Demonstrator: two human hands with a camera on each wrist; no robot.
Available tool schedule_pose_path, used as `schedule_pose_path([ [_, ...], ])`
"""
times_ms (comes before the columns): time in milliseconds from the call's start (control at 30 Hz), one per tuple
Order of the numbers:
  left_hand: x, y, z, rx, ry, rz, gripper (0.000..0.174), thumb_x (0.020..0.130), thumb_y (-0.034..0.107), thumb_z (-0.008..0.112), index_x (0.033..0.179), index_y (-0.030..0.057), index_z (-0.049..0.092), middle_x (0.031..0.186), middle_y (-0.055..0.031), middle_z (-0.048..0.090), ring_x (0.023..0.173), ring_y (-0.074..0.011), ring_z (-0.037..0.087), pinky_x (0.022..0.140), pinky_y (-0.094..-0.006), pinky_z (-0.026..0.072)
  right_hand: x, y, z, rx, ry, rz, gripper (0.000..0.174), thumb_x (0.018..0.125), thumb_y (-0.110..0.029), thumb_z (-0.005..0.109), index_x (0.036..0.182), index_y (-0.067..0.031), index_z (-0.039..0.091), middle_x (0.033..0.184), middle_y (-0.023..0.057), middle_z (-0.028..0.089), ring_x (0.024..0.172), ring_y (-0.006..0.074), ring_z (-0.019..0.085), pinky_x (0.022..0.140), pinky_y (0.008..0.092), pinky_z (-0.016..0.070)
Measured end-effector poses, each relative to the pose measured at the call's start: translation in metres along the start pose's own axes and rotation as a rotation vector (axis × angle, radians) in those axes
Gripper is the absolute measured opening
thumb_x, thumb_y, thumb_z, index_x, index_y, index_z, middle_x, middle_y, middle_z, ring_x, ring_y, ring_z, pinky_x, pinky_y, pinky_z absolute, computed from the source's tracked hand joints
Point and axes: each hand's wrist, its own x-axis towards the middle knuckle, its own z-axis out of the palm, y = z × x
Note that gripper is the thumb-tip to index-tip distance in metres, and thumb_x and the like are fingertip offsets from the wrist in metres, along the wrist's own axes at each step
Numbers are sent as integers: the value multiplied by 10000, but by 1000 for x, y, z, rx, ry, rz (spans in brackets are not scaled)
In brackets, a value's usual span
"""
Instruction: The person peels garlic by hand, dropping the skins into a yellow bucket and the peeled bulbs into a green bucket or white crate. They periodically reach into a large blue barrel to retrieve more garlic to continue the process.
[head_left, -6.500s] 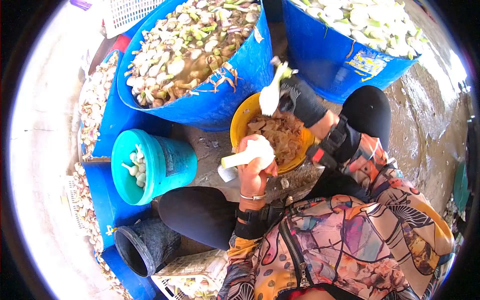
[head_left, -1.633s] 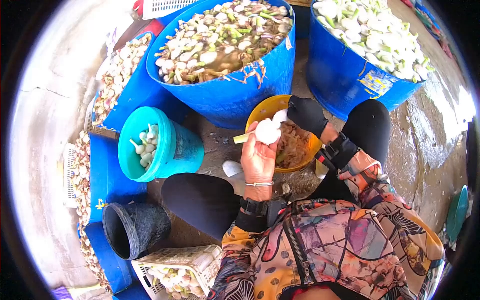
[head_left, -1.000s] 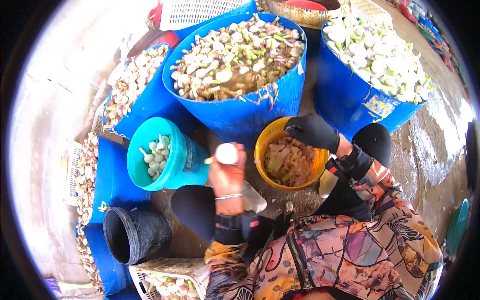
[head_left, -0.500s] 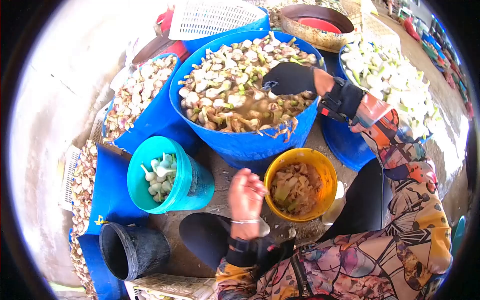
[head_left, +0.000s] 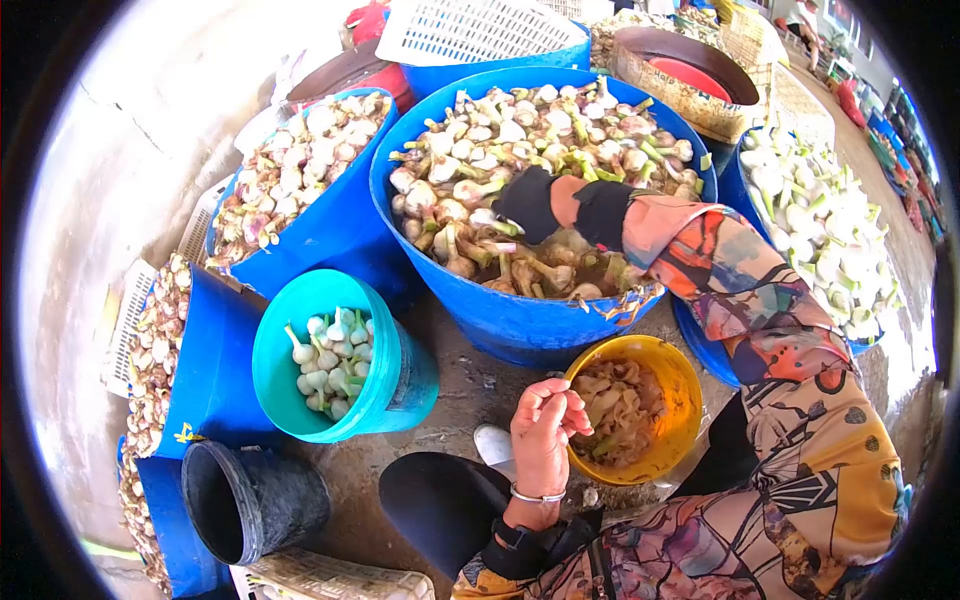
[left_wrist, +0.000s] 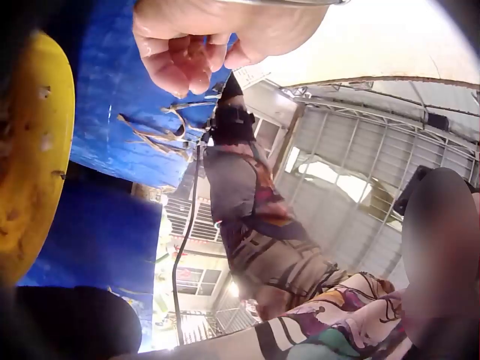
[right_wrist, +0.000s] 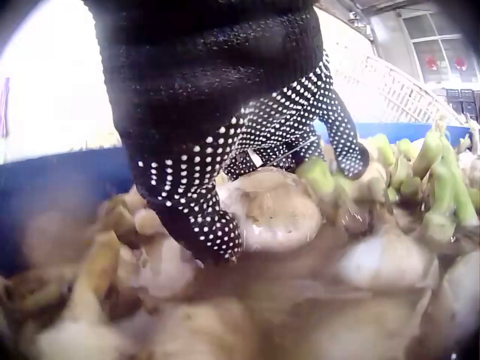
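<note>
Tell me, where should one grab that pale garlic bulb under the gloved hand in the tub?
By its round body, from above: the garlic bulb lies exposed with its green stalk pointing sideways, so the right hand can likely curl its fingers round the widest part.

Narrow bare floor (head_left: 468, 388) between teal bucket (head_left: 262, 350), blue tub (head_left: 520, 330), yellow bowl (head_left: 690, 395).

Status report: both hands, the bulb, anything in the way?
Left hand empty, loosely curled at yellow bowl rim. Gloved right hand in blue tub, gripping garlic bulb. Other bulbs crowd round it.
</note>
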Motion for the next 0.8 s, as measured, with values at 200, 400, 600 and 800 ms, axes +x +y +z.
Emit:
schedule_pose_path([
  [200,-2,-6,3,24,-92,24,227,920,202,480,1078,38,496,830,-100,587,658,-178,570,591,-334,510,-89,0,-60,209,343,155,690,652,-362,727,1208,-31,488,1106,204,564,987,352,565,841,436,450],
  [400,-6,-31,35,-164,-190,-100,396,939,380,423,1205,86,419,1002,-149,576,898,-285,593,813,-442,482,-224,-110,-71,413,742,230,609,622,-335,748,1112,-46,531,987,187,585,909,354,578,771,418,477],
  [600,-26,-89,36,-279,-239,-189,376,863,213,589,1217,138,487,1154,-24,568,1080,-206,529,933,-421,429,-287,-209,3,495,686,287,560,615,-262,762,1081,-55,531,1064,172,534,960,375,537,808,456,447],
  [800,-40,-102,16,29,-177,-84,357,852,98,572,1187,79,452,1066,-63,575,853,-189,608,741,-354,531,-335,-200,30,955,610,469,296,814,-138,627,1083,-18,593,933,160,631,776,269,632,693,351,496],
])
